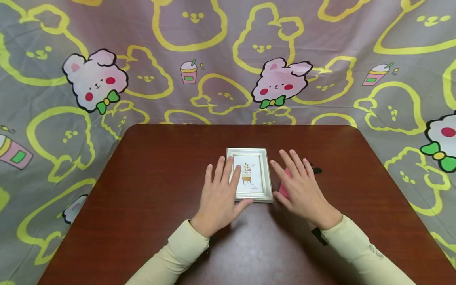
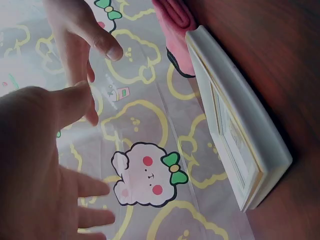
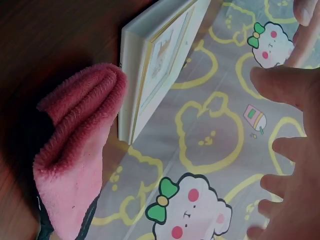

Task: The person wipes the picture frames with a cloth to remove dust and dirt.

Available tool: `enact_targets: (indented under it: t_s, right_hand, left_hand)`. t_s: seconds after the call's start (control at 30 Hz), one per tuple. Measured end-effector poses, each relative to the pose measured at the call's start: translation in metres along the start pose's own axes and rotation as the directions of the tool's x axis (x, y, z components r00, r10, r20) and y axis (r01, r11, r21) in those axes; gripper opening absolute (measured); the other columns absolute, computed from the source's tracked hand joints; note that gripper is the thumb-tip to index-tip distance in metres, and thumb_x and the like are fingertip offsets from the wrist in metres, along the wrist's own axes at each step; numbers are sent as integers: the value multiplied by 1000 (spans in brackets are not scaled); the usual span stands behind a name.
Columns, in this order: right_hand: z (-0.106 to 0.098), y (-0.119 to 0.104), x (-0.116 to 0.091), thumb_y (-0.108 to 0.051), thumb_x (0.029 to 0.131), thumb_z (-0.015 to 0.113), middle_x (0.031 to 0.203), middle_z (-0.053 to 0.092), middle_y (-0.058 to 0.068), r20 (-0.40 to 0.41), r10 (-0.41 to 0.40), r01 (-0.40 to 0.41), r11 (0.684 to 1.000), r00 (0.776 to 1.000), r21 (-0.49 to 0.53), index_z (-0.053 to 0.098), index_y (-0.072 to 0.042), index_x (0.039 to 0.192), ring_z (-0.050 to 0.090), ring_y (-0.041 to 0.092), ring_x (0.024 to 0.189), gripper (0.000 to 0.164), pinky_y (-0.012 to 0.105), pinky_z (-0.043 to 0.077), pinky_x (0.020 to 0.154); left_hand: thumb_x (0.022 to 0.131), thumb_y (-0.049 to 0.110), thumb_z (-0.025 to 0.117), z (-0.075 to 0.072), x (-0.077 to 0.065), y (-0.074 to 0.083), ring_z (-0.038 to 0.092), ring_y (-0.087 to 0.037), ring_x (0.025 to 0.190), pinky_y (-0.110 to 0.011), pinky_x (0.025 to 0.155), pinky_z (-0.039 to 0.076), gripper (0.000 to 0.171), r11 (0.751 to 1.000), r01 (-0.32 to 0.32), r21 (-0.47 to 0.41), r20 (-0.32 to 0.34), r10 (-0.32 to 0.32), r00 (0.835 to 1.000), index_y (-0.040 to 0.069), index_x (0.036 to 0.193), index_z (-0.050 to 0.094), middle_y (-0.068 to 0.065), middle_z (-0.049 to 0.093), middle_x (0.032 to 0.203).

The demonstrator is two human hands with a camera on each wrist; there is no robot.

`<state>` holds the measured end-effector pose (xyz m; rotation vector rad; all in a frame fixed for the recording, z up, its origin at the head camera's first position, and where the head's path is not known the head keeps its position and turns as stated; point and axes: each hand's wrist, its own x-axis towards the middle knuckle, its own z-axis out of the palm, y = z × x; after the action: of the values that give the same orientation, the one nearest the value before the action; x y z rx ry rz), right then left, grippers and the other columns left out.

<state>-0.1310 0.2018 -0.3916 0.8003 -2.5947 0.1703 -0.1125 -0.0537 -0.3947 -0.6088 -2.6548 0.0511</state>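
Note:
A silver-white picture frame (image 1: 267, 174) lies face up on the table, with a print of a potted plant inside. My left hand (image 1: 219, 198) is over its left side, fingers straight and spread; the left wrist view shows this hand apart from the frame. To the frame's right is a folded pink fleecy cloth (image 3: 75, 190) with black edging, mostly hidden in the head view. Above that cloth is my right hand (image 1: 303, 192), its fingers spread, holding nothing. A gap separates it from the cloth in the right wrist view.
The dark reddish-brown table (image 1: 160, 178) has rounded far corners. Behind and beside it hangs a grey curtain (image 1: 213, 31) printed with yellow outlines, white rabbit faces and drink cups. Black strap-like pieces (image 1: 319, 236) show beneath the right hand and wrist.

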Motion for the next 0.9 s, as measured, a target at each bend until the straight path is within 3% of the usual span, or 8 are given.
enact_targets:
  t_s: [0.13, 0.3, 0.47, 0.67, 0.9]
  right_hand:
    - [-2, 1, 3, -29, 77, 83, 158, 33, 21, 7, -20, 19, 997, 1000, 79, 50, -4, 142, 23, 41, 150, 77, 61, 33, 113]
    - [-5, 4, 4, -20, 80, 81, 145, 51, 19, -32, -37, 42, 985, 999, 169, 58, -1, 134, 42, 40, 140, 61, 56, 46, 104]
    - [-9, 8, 5, -17, 82, 77, 133, 61, 15, -75, -53, 66, 981, 996, 180, 65, -4, 124, 56, 32, 124, 46, 49, 54, 93]
    - [-9, 14, 5, -18, 85, 73, 131, 62, 14, -56, -42, 50, 986, 998, 160, 66, -5, 121, 57, 30, 121, 39, 49, 52, 96]
    - [-4, 23, 2, -17, 84, 74, 132, 61, 15, -9, -13, 14, 989, 1000, 147, 67, -5, 119, 55, 32, 123, 38, 50, 51, 97]
  left_hand:
    - [85, 72, 56, 1, 0, -3, 37, -35, 145, -54, 115, 31, 83, 999, -52, -3, -17, 52, 998, 10, 141, 52, -15, 47, 151]
    - [88, 58, 63, 3, -2, -7, 58, -27, 121, -45, 105, 43, 57, 991, -127, -52, -98, 122, 988, 11, 119, 67, -8, 67, 125]
    - [90, 42, 68, 7, -1, -19, 62, -22, 108, -39, 95, 50, 36, 969, -212, -125, -137, 194, 971, 11, 107, 71, -3, 71, 112]
    - [90, 38, 69, 24, 10, -43, 59, -24, 119, -41, 99, 49, 41, 941, -234, -245, -56, 228, 972, 9, 118, 69, -5, 68, 123]
    - [92, 38, 67, 42, 17, -61, 56, -30, 126, -46, 102, 47, 49, 938, -165, -306, 48, 188, 981, 5, 128, 64, -12, 62, 136]
